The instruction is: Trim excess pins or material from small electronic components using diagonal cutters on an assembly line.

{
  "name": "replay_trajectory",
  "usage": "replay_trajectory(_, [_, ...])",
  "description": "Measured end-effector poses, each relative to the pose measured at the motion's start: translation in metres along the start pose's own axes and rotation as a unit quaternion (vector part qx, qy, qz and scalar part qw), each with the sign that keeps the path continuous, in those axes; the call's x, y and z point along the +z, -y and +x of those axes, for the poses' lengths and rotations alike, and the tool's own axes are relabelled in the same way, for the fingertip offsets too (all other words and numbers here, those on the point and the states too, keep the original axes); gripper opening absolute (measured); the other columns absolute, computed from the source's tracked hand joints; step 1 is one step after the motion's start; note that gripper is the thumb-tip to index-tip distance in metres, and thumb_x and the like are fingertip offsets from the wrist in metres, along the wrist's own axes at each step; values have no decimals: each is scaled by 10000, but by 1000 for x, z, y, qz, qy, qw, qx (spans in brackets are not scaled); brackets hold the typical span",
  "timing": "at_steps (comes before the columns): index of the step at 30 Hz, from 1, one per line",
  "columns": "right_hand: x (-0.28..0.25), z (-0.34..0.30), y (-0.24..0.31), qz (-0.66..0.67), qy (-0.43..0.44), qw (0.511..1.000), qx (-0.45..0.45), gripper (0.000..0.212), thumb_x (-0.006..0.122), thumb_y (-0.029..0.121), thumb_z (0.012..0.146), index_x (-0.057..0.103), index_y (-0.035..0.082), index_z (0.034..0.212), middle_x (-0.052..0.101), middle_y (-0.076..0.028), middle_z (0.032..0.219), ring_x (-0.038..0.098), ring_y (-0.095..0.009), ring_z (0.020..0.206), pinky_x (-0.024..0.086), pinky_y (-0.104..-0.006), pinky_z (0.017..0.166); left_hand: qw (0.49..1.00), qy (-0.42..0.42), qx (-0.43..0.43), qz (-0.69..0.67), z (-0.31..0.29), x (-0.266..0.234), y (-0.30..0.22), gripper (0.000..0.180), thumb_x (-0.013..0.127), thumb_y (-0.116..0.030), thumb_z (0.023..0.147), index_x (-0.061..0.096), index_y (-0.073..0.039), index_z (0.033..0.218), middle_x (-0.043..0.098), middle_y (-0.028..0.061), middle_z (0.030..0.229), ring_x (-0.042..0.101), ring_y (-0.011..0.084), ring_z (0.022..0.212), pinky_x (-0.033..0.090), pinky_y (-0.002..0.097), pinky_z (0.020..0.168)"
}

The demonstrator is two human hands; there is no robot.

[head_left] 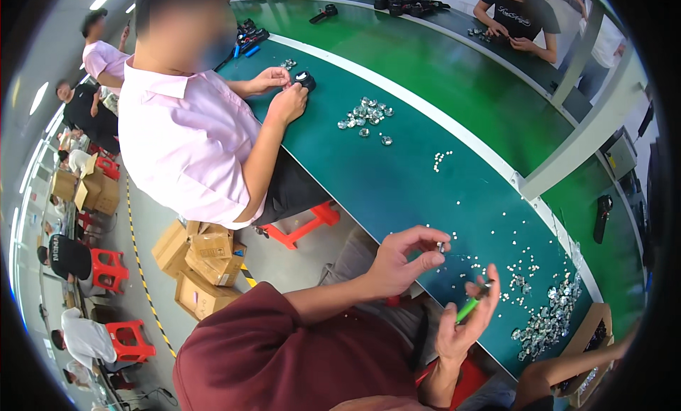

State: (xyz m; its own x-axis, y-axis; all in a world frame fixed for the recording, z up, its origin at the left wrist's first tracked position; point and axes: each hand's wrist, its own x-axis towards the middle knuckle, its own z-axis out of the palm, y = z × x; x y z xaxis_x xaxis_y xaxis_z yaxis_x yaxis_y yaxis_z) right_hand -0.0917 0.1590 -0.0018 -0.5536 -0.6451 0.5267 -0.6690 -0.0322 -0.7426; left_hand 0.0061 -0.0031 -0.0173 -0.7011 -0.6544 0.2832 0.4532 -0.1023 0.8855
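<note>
Above the table's near edge, my left hand [403, 260] pinches a small shiny part [441, 247] between thumb and fingertips; its exact kind is too small to make out. Lower and to the right, my right hand [457, 334] is closed around a green-handled tool [467, 309], its dark metal end up by the fingers. The two hands are apart. Small white pieces [526, 258] lie scattered on the green table [397, 191] just beyond them. To the right is a large heap of clear, shiny round parts [550, 315].
A co-worker in a pink shirt [186, 138] sits at my left, handling a black round device [303, 81]. More clear parts [365, 114] are piled on the table. A cardboard box [594, 326] and another person's arm [567, 367] are at the right. A white post [582, 138] rises beyond the table.
</note>
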Motion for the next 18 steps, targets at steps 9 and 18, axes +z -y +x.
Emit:
replay_trajectory(9, [-3, -18, -53, -81, -45, 992, -87, 742, 562, -56, 797, 345, 33, 1501, 439, -363, 1429, 566, -433, 1092, 526, -463, 868, 954, -19, 62, 293, 5, 1, 38, 278, 763, -86, 884, 681, -11, 1139, 696, 137, 999, 681, 221, 796, 552, 318, 707])
replay_trajectory(18, [3, -20, -52, -120, -55, 990, -60, 716, 576, 49, 872, 301, 86, 1532, 440, -385, 1413, 549, -498, 1142, 531, -488, 868, 874, 28, 121, 469, 7, 7, 41, 303, 773, -183, 859, 686, -78, 1129, 699, 76, 1031, 668, 251, 840, 518, 362, 704])
